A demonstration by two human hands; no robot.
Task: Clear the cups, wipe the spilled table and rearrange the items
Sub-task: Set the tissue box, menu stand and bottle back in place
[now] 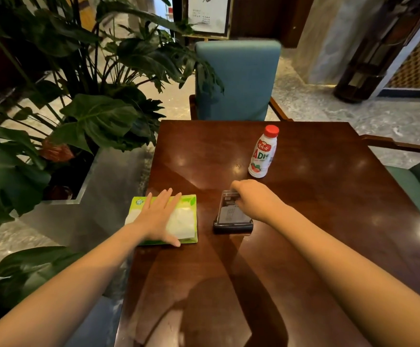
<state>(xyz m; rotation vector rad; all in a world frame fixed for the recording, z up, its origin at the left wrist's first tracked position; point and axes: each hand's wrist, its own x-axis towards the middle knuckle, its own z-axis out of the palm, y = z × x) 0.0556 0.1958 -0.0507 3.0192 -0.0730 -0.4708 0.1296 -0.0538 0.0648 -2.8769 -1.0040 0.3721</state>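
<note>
A green tissue pack (187, 204) with white tissue showing lies at the left edge of the dark wooden table (304, 209). My left hand (160, 216) rests flat on it with fingers straight. To the right stands a clear sign holder on a black base (231, 222). My right hand (252, 199) grips the top of that holder with curled fingers. A white drink bottle with a red cap (262, 152) stands upright farther back. No cups are in view.
A blue upholstered chair (239, 78) faces the table's far side. A green chair (419, 186) sits at the right. Large-leafed plants in a metal planter (91, 121) crowd the table's left edge.
</note>
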